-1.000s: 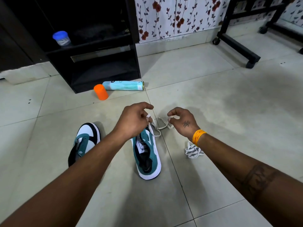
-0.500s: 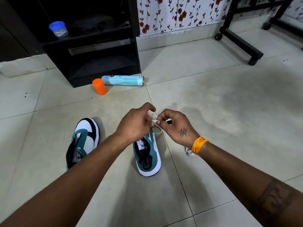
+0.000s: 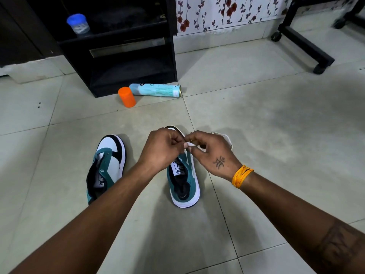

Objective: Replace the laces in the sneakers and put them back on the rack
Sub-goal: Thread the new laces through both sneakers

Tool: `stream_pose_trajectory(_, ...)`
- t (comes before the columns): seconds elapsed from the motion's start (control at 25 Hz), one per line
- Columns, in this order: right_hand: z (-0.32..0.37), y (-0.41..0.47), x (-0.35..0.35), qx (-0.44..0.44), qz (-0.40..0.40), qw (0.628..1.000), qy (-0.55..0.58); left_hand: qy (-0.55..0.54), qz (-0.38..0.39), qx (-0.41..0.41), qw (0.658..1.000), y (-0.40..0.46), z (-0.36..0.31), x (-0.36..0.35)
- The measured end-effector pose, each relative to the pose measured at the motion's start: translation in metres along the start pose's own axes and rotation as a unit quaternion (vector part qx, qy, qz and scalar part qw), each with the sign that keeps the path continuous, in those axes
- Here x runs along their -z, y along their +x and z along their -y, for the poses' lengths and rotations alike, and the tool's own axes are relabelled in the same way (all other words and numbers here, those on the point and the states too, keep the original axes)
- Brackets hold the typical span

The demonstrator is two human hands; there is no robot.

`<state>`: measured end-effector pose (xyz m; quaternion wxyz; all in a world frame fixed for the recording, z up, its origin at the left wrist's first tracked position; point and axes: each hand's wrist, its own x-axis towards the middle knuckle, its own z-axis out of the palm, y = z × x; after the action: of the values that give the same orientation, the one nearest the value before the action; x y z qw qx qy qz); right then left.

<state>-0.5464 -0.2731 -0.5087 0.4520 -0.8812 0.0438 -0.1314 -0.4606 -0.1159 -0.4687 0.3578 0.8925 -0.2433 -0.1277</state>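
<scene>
Two sneakers, teal, white and black, stand on the tiled floor, toes pointing toward the black rack.

Right sneaker: upright, heel nearest the camera, its toe and eyelets hidden under both hands. Taken as landmark for the entries below.

Left sneaker: to the left of the landmark, well apart from it, no lace in its eyelets, its rear part crossed by the left forearm.

White lace: a short length shows between the fingertips directly above the landmark's forefoot; a further loop lies on the floor just right of the landmark, behind the right hand.

Left hand: over the landmark's forefoot, fingers curled, thumb and forefinger pinching the lace.

Right hand: just right of the left hand, fingertips touching it, also pinching the lace; tattoo on its back, orange thread band at the wrist.

Orange cap: on the floor beyond the landmark and to its left, near the rack's foot.

Spray can: pale blue, lying on its side just beside the cap, beyond the landmark.

Blue-lidded jar: on a rack shelf, far beyond the landmark.

Black wheeled stand: far beyond the landmark, to its right.
</scene>
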Motion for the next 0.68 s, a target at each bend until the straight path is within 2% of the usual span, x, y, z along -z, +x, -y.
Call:
stream_pose_trajectory(0.08,0.0,0.002,-0.003,-0.017,-0.006,0.999,0.044,-0.032,-0.01,0.022,0.999,-0.002,0.004,0.001)
stream_pose_trajectory(0.24,-0.005,0.011,-0.01,-0.068,-0.038,0.993,0.085,-0.04,-0.141,0.124,0.981,-0.017,0.024,-0.008)
stream_pose_trajectory(0.32,-0.008,0.016,-0.02,-0.079,-0.026,0.993,0.086,-0.056,-0.123,0.173,0.976,-0.03,0.026,-0.019)
stream_pose_trajectory(0.44,-0.013,0.018,-0.033,-0.1,-0.022,0.991,0.089,-0.129,-0.114,0.185,0.967,-0.037,0.021,-0.033)
stream_pose_trajectory(0.68,-0.018,-0.005,-0.033,-0.118,-0.031,0.988,0.095,-0.113,-0.12,0.201,0.966,-0.057,0.009,-0.039)
